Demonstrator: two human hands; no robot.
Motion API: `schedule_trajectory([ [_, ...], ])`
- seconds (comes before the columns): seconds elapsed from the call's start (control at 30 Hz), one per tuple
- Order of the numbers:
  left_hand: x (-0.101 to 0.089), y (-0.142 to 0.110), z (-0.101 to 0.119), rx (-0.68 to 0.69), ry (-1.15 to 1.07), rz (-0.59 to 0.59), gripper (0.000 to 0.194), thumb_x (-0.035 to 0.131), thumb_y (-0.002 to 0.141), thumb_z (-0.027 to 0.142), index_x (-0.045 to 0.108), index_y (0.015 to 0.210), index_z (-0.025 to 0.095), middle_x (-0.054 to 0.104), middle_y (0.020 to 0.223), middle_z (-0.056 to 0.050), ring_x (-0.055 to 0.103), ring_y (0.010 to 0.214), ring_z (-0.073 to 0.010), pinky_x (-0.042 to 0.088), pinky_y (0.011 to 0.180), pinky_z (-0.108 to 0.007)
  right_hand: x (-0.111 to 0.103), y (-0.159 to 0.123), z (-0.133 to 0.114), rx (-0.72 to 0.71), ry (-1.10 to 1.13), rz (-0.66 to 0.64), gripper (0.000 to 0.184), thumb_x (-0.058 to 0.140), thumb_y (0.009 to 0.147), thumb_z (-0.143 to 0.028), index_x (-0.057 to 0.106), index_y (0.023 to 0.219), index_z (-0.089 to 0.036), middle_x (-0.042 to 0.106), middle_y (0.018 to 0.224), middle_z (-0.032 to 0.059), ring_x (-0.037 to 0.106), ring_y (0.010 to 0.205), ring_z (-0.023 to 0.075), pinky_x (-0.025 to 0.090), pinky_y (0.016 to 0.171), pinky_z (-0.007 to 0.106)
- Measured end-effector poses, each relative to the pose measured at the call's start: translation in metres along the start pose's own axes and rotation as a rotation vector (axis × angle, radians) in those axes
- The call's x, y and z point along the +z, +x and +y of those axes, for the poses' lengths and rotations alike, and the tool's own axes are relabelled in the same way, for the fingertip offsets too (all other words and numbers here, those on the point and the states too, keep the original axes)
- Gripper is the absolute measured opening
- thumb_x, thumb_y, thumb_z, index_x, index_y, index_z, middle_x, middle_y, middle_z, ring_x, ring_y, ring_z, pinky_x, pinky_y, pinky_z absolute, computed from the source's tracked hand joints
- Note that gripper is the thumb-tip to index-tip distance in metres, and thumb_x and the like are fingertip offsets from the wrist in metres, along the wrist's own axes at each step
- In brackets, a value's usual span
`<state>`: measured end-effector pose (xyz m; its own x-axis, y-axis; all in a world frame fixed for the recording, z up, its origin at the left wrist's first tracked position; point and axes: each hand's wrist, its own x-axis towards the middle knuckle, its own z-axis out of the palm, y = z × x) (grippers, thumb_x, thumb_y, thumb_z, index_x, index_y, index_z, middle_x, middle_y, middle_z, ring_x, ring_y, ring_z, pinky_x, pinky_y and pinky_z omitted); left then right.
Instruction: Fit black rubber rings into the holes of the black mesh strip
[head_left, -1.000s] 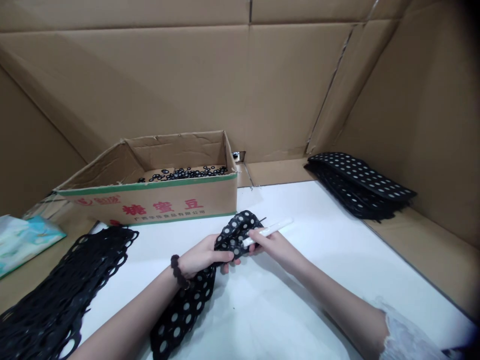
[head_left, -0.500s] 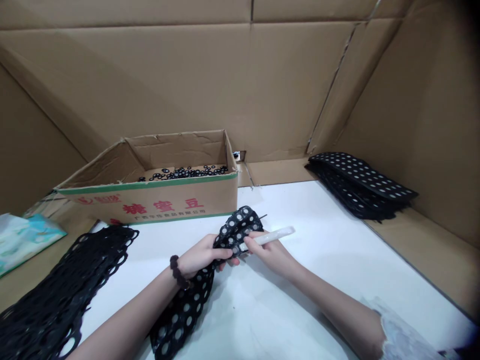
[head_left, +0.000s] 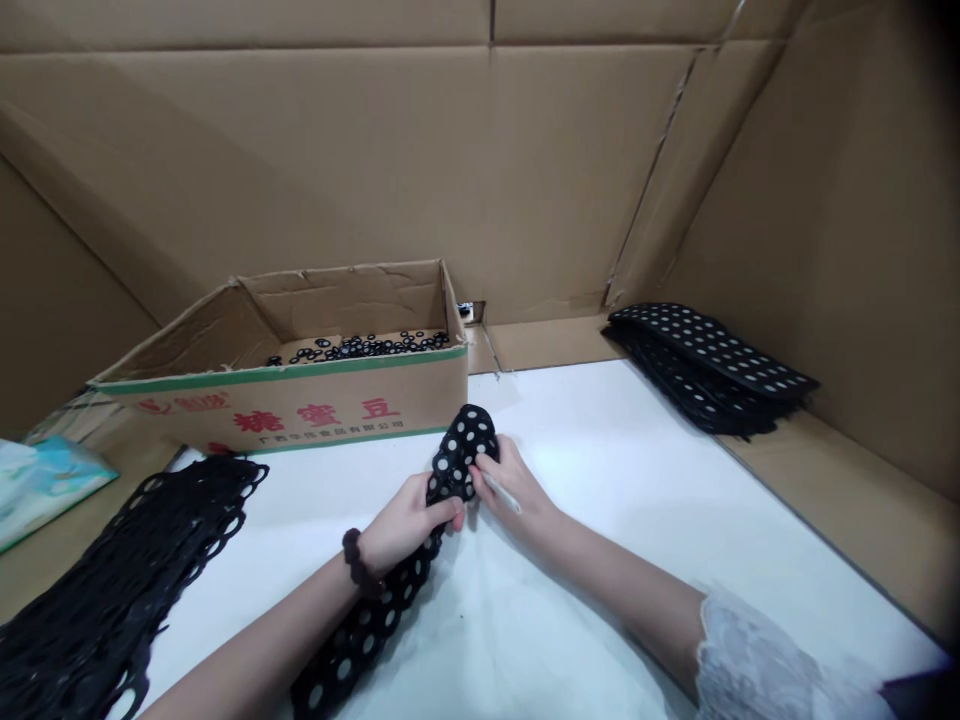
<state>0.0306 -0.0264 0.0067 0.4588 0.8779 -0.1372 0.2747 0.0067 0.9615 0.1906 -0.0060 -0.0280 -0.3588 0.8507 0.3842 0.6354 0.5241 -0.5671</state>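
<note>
Near centre, the left hand (head_left: pixel 405 522) clasps a black, white-spotted flexible strip (head_left: pixel 367 630); the right hand (head_left: pixel 525 492), fingers closed, pinches a slim white stick (head_left: pixel 502 493). The strip seems part-done; what's left, I can't tell.

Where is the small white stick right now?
In the head view, the white stick is just right of centre in the lower half, in the fingers of the right hand, beside the dotted black strip.

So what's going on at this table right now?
A person's left hand grips a bunched black dotted strip, while the right hand holds a white pen-like tool at it. Beyond, an open cardboard box contains small black rings. Black netting lies to the left, dotted sheets to the right.
</note>
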Motion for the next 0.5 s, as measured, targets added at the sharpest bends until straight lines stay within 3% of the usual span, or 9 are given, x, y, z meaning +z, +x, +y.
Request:
schedule_trajectory([
  [0.13,-0.012,0.004,-0.001,-0.053,-0.039,-0.070,0.018,0.048,0.073,0.022,0.055,0.060,0.012,0.051,0.058,0.000,0.041,0.051,-0.0083,0.032,0.051,-0.020,-0.006,0.003,0.001,-0.019,0.064,0.085,0.022,0.037,0.082,-0.022,0.048,0.064,-0.016,0.042,0.088,0.0081,0.041,0.088,0.0201,0.039,0.078,0.035],
  [0.3,-0.035,0.008,0.001,-0.154,0.081,-0.229,0.027,0.048,0.074,0.035,0.058,0.068,0.011,0.058,0.061,-0.002,0.048,0.052,-0.0113,0.036,0.052,-0.022,-0.014,-0.003,-0.004,0.169,0.259,-0.039,0.031,0.037,0.081,-0.028,0.036,0.053,-0.017,0.041,0.066,0.0005,0.042,0.065,0.0133,0.036,0.061,0.026],
  [0.4,-0.047,0.008,0.003,-0.133,0.299,-0.203,0.034,0.049,0.072,0.045,0.059,0.080,0.013,0.064,0.078,-0.004,0.056,0.069,-0.0182,0.040,0.061,-0.025,-0.015,-0.006,-0.004,0.245,0.383,-0.119,0.033,0.035,0.082,-0.030,0.037,0.052,-0.017,0.036,0.055,-0.0021,0.039,0.057,0.0114,0.031,0.054,0.023],
  [0.5,-0.056,0.006,-0.001,-0.096,0.617,-0.060,0.037,0.050,0.069,0.049,0.059,0.082,0.015,0.065,0.086,-0.006,0.057,0.078,-0.0237,0.040,0.064,-0.027,-0.012,-0.009,-0.005,0.294,0.457,-0.177,0.033,0.035,0.082,-0.030,0.042,0.053,-0.016,0.040,0.055,-0.0013,0.041,0.058,0.0115,0.031,0.053,0.022],
])
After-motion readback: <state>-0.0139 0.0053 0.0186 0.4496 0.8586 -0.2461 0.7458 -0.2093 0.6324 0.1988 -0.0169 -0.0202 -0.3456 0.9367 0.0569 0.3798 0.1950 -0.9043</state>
